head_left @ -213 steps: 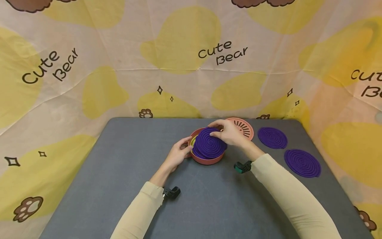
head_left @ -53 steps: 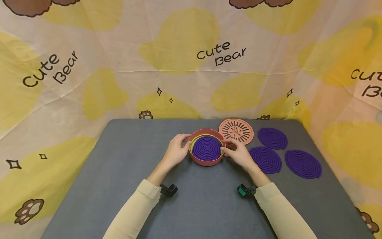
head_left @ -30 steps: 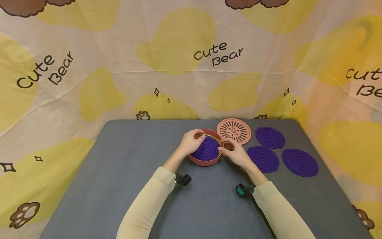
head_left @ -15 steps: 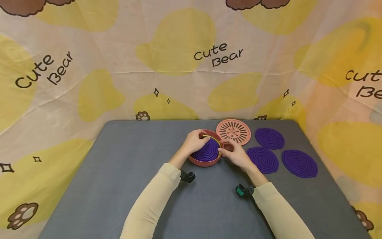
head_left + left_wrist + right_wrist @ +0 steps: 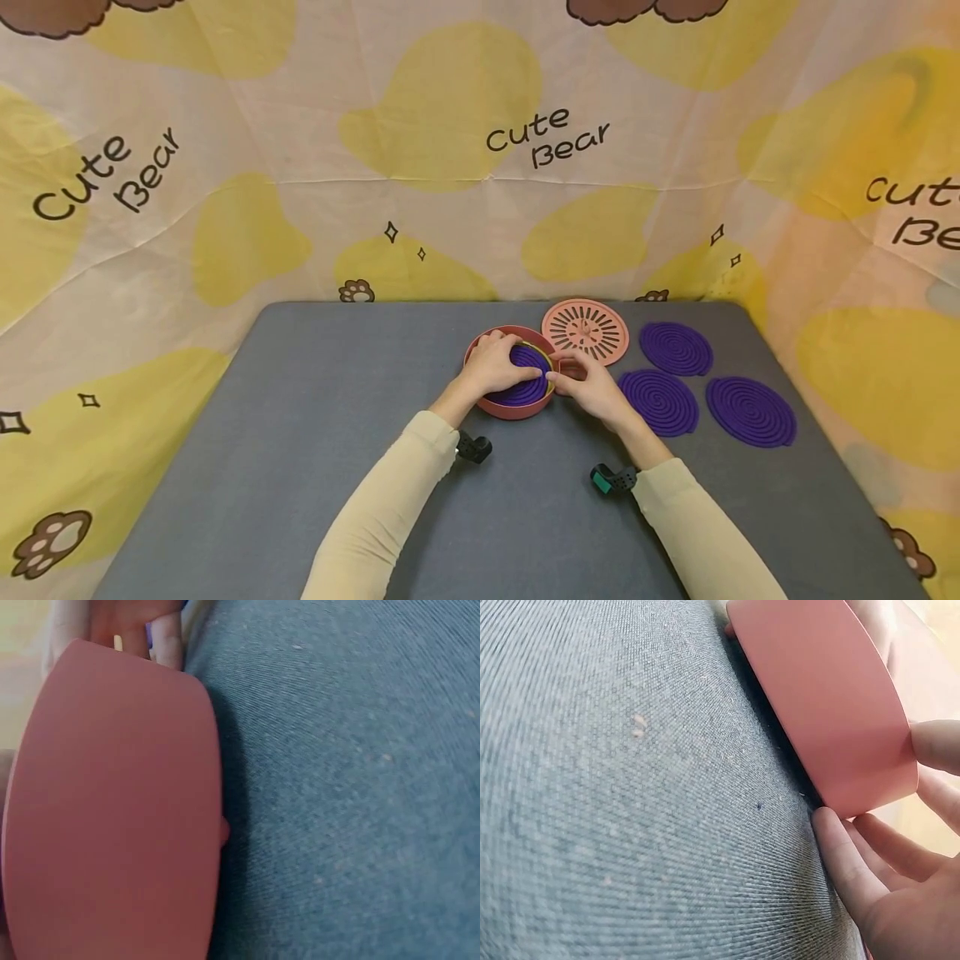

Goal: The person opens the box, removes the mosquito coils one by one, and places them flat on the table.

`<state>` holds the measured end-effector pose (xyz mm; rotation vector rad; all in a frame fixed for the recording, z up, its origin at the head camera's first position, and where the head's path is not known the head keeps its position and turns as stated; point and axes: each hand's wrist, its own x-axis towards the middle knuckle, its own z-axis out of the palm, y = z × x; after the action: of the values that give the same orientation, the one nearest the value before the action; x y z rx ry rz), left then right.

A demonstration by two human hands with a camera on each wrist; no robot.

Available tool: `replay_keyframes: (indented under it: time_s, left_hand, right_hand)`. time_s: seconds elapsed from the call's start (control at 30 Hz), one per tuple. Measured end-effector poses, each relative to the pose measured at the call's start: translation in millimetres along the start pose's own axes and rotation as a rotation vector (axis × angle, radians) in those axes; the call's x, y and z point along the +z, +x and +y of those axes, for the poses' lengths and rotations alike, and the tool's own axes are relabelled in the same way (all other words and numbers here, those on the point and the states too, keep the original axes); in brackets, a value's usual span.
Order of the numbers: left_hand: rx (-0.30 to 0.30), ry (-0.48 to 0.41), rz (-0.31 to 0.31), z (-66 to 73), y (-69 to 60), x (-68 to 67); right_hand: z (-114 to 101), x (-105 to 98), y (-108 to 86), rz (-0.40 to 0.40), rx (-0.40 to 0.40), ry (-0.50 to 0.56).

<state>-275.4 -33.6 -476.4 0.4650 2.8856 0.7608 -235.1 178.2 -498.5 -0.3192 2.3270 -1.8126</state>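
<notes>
A round pink mosquito coil holder [image 5: 517,412] sits on the grey table, a yellow lining edge [image 5: 550,348] showing inside it. In it lies a purple spiral mosquito coil [image 5: 517,393], partly covered by my left hand [image 5: 491,367]. That hand spreads over the coil, thumb stretched across it and fingers toward its far edge. At the holder's right side my right hand [image 5: 592,387] grips the wall. The right wrist view shows its thumb [image 5: 937,746] against the pink wall [image 5: 832,697] and fingers low beside the base. In the left wrist view the holder's wall [image 5: 112,802] hides most of my left hand.
Behind the holder lies a pink slotted lid [image 5: 585,331]. To the right are three purple mosquito coils, a back one [image 5: 677,348], a near one [image 5: 660,402] and a right one [image 5: 752,412]. A printed cloth [image 5: 450,125] hangs behind the table.
Since the first frame, my right hand has set one purple coil on the table and returned to the holder's side. My left hand has moved from the left rim over the coil inside.
</notes>
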Motion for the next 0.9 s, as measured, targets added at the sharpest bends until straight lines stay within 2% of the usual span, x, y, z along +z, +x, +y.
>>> replay_keyframes:
  time_s: [0.17,0.47,0.67,0.9]
  left_hand:
    - [-0.006,0.047,-0.005,2.1,-2.3,0.6]
    - [0.006,0.117,0.030,5.5,-5.1,0.0]
    - [0.009,0.097,0.051,7.4,-4.8,-2.6]
    - [0.037,0.034,0.066,7.2,-3.6,-3.9]
  right_hand:
    - [-1.4,0.2,-1.3,0.002,0.004,-0.004]
    - [-0.3,0.3,-1.0,0.001,0.002,-0.001]
    - [0.6,-0.2,-1.4,0.000,-0.011,-0.002]
    - [1.2,-0.8,-2.8,0.005,-0.007,-0.004]
